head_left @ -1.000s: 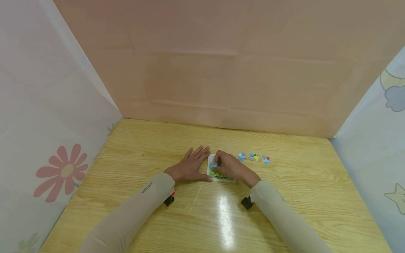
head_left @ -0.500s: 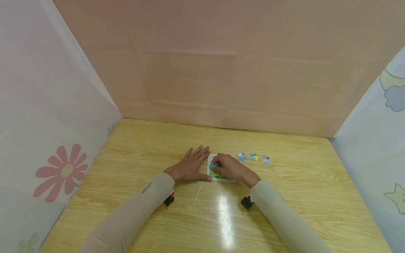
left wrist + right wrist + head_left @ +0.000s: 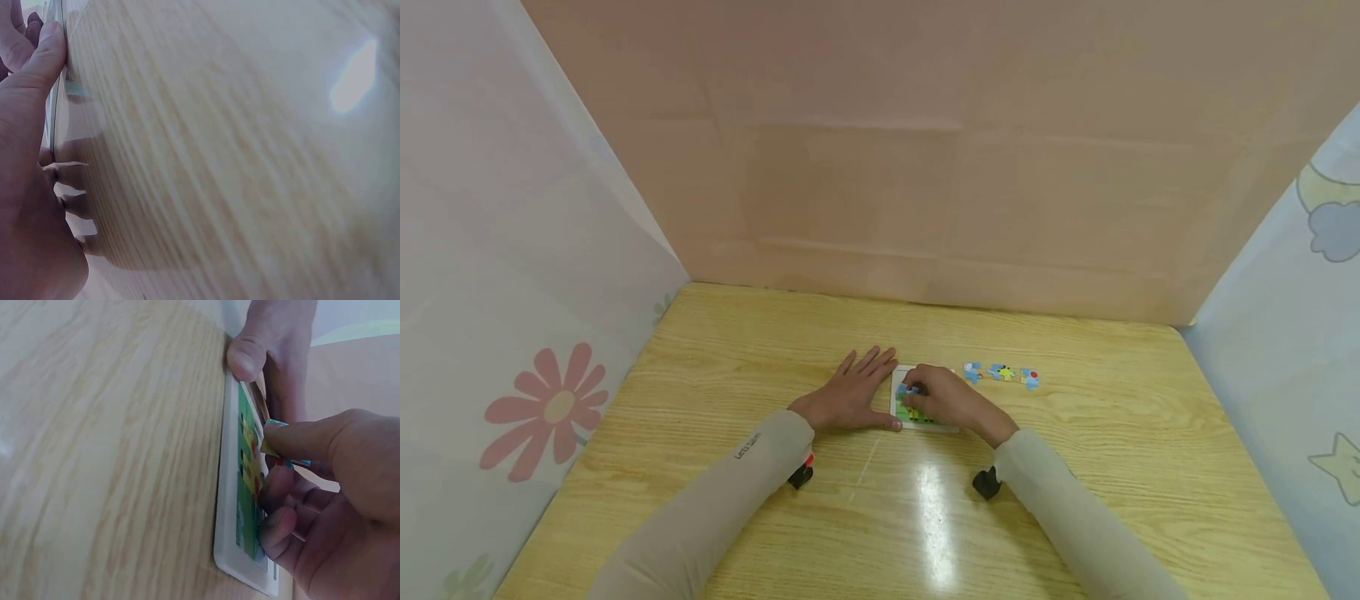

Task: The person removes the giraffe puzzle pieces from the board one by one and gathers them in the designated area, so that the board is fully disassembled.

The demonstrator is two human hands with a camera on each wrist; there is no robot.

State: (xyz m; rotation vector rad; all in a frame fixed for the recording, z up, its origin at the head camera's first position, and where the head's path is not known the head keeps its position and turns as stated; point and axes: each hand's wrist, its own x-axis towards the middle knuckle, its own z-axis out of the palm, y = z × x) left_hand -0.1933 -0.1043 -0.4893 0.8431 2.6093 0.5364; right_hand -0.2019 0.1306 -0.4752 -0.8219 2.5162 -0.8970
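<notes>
A small jigsaw puzzle board (image 3: 226,487) with a white rim and a green and yellow picture lies flat on the table. My left hand (image 3: 850,396) rests spread at its left side, thumb (image 3: 50,47) against the near left corner. Above the picture, my right hand (image 3: 951,396) pinches a puzzle piece (image 3: 269,450) between thumb and forefinger. Yellow, blue and red show on that piece, which stands tilted over the board in the right wrist view. The right hand's other fingers curl close to the board and hide its right part in the head view.
Three loose puzzle pieces lie in a row right of the board: a blue and white one (image 3: 972,372), a blue and yellow one (image 3: 1003,372) and one with a red dot (image 3: 1031,379). A peach backdrop (image 3: 880,208) stands behind the wooden table (image 3: 760,333).
My right fingers have shifted slightly over the board, baring a bit more blue at its upper left. The left hand and the three loose pieces have stayed put.
</notes>
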